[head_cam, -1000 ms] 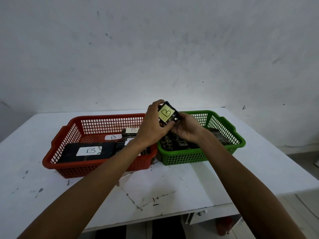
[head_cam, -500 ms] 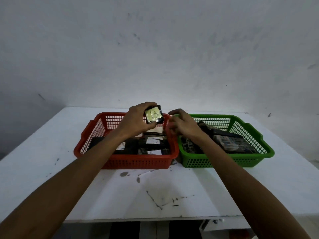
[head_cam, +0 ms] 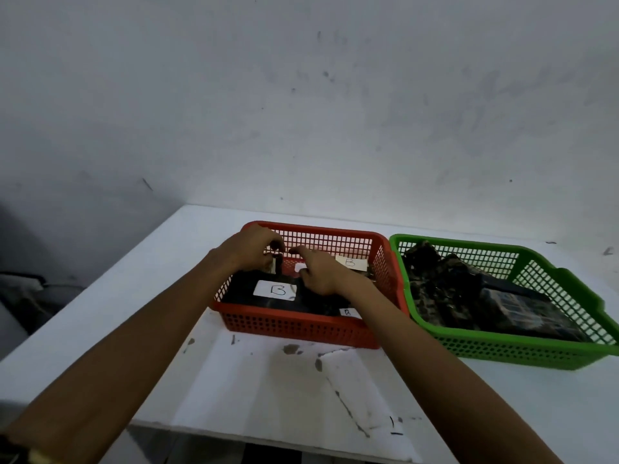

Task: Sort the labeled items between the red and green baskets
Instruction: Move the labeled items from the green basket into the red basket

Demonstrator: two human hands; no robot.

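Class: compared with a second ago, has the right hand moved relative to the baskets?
Yes. The right hand moved leftward, from the green basket to inside the red basket.

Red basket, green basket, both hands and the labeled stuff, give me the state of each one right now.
Red basket: upright on the table, holding dark items with B labels.
Green basket: upright beside it, holding dark unlabeled-looking items.
Large labeled item: lying flat, B facing up.
Left hand: inside the red basket, fingers closed on a small dark item.
Right hand: over the red basket, fingers loose, holding nothing visible.
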